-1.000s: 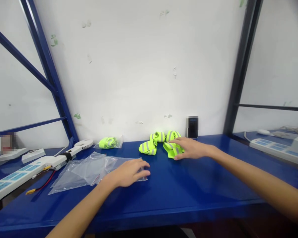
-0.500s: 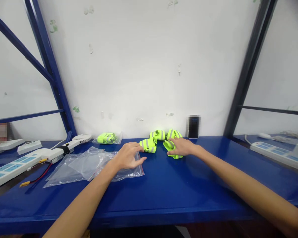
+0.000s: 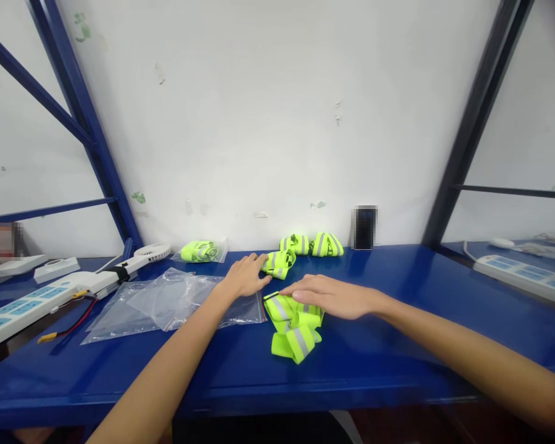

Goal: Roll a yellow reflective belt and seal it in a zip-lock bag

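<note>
Along bench front | hi-vis strap lies just under open right hand, long axis front-to-back | left hand open, farther off

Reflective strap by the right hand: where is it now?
In the head view, the reflective strap lies on the blue bench directly below the right hand, just right of the clear plastic bag.

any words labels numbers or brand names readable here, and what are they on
No word, brand or number can be read in this view.
Black device by the wall: blurred out, unreadable.
Blue-and-white power strip on the left: markings too small to read.
Power strip on the right: likewise too small.
Neon reflective bands: no lettering visible.
</note>
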### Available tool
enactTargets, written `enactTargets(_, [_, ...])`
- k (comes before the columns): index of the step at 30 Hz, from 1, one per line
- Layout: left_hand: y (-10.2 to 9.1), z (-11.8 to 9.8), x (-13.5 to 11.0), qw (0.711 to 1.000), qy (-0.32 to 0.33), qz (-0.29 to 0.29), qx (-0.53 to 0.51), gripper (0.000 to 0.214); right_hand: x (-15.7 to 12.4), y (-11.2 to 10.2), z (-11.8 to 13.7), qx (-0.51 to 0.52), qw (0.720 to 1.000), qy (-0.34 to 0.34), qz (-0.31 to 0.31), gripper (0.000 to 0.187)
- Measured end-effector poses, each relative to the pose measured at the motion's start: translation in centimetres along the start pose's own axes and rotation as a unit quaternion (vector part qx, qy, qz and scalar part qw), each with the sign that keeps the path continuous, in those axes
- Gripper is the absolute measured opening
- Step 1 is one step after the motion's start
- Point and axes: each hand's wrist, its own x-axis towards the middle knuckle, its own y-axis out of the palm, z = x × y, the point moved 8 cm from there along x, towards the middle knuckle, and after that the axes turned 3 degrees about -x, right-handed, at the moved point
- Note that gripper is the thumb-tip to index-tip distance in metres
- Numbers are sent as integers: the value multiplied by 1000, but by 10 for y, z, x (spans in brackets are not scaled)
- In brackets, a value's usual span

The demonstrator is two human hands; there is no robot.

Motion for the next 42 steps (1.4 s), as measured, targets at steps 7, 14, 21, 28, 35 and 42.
enactTargets(7, [17,-28,43,999,7,47,-3,56,4,3,-7,137,980,-55,133,72])
enactTargets(14, [2,-49,40,998,16,65,8,63,-12,-12,1,-1,997,-75,23,52])
enactTargets(21, [-43,-33,-23,987,100,-53,-113,35,-6,17,-4,-201,973,-110,-7,66])
enactTargets(28, [-42,-18,-42,977,108,31,-182,36,19,17,-6,-172,978,-116,-23,58])
enactTargets(35, [-47,-29,-44,961,153,-22,-231,47,20,9,-27,-121,979,-34,-159,37])
enactTargets(42, [-53,-52,-67,930,307,-155,-134,77,20,-15,-66,216,929,39,-299,31])
